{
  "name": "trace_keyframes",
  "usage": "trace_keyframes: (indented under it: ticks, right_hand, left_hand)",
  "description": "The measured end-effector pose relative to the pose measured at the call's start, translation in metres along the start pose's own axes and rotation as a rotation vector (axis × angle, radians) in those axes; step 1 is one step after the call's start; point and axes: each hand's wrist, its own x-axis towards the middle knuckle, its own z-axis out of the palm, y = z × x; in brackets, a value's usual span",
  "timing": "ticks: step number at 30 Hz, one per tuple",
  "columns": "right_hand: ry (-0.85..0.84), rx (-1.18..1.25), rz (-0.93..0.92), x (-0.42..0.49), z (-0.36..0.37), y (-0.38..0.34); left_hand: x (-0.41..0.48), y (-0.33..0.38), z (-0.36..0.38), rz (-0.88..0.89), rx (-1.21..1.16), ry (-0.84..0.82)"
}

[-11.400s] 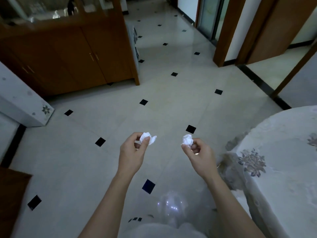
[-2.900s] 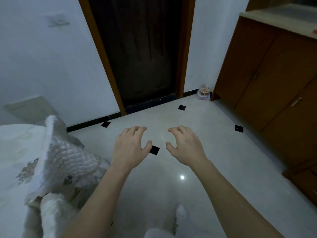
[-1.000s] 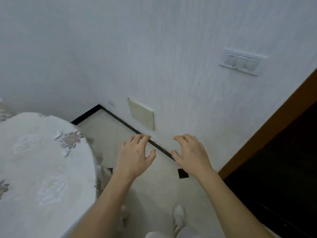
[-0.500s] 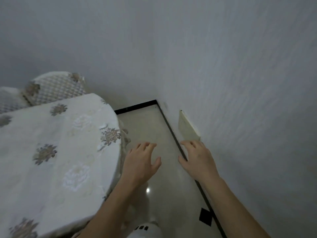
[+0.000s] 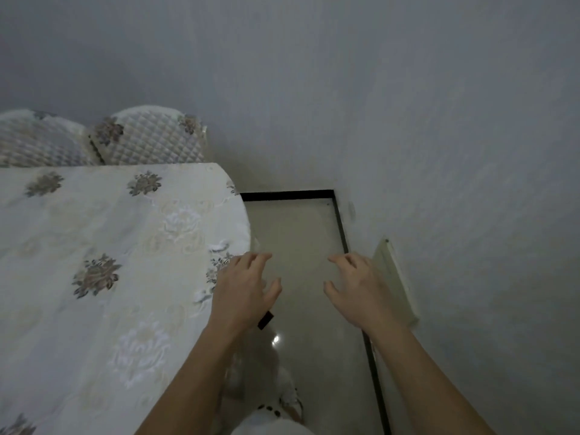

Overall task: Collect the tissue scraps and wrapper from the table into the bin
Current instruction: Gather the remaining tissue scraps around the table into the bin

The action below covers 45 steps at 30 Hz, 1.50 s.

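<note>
A round table point(image 5: 103, 246) under a pale floral cloth fills the left side; the part of its top that shows carries no tissue scraps or wrapper. My left hand point(image 5: 243, 290) hovers palm down at the table's right edge, fingers spread and empty. My right hand point(image 5: 357, 290) is held out over the floor beside it, fingers apart, holding nothing. No bin is in view.
A white wall point(image 5: 455, 152) stands close on the right with a pale plate point(image 5: 394, 277) fixed low on it. A narrow strip of tiled floor point(image 5: 298, 233) runs between table and wall. Two quilted chair backs point(image 5: 150, 136) rise behind the table.
The view has swung further left, so more of the table and the chair backs show. Both hands stay open and empty, held in front.
</note>
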Motion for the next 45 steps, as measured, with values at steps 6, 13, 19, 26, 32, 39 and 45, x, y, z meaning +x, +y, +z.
trace_keyframes:
  ticks: [6,13,19,26,32,39,45]
  right_hand:
    - [-0.016,-0.058,-0.103,0.114,0.009,-0.013]
    - [-0.153,-0.019,-0.209,0.192,0.039,-0.040]
    - [-0.298,0.044,-0.351,0.238,0.074,-0.075]
    - [-0.562,0.113,-0.533,0.274,0.125,-0.103]
    - [-0.704,0.028,-0.704,0.296,0.159,-0.118]
    - [-0.835,-0.078,-0.853,0.306,0.195,-0.130]
    - [-0.920,-0.223,-0.982,0.322,0.219,-0.138]
  left_hand:
    - [0.085,-0.048,-0.006,-0.085,0.022,0.020]
    - [0.117,-0.101,-0.011,-0.255,0.014,0.048]
    - [0.098,-0.147,-0.014,-0.536,-0.102,0.130]
    - [0.038,-0.157,0.003,-0.882,-0.220,0.223]
    - [0.005,-0.136,0.039,-1.061,-0.290,0.185]
    - [-0.004,-0.130,0.081,-1.158,-0.348,0.107]
    - [-0.001,-0.140,0.112,-1.068,-0.240,0.092]
